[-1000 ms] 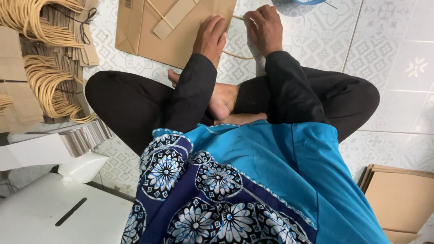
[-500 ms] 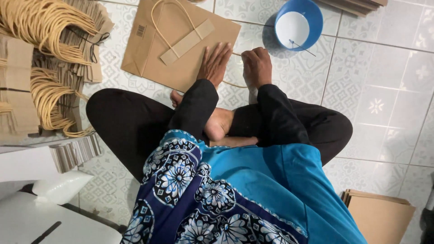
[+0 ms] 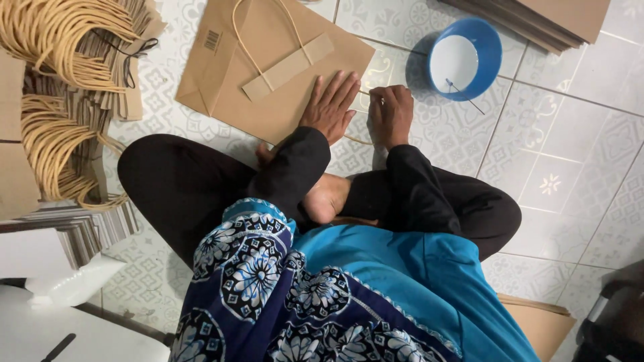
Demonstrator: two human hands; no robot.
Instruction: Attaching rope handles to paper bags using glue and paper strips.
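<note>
Brown flat paper bag [image 3: 268, 74] lay light, floppy; left hand [image 3: 330, 106] pressed flat on it, open; right hand [image 3: 391, 115] beside bag pinched tan cord handle [image 3: 365, 110]; best gripped by edges.

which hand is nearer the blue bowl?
Right. The right hand rests on the tiled floor just beside the blue bowl, pinching a thin cord. The left hand lies flat on the brown paper bag, on the far side of the right hand from the bowl.
</note>
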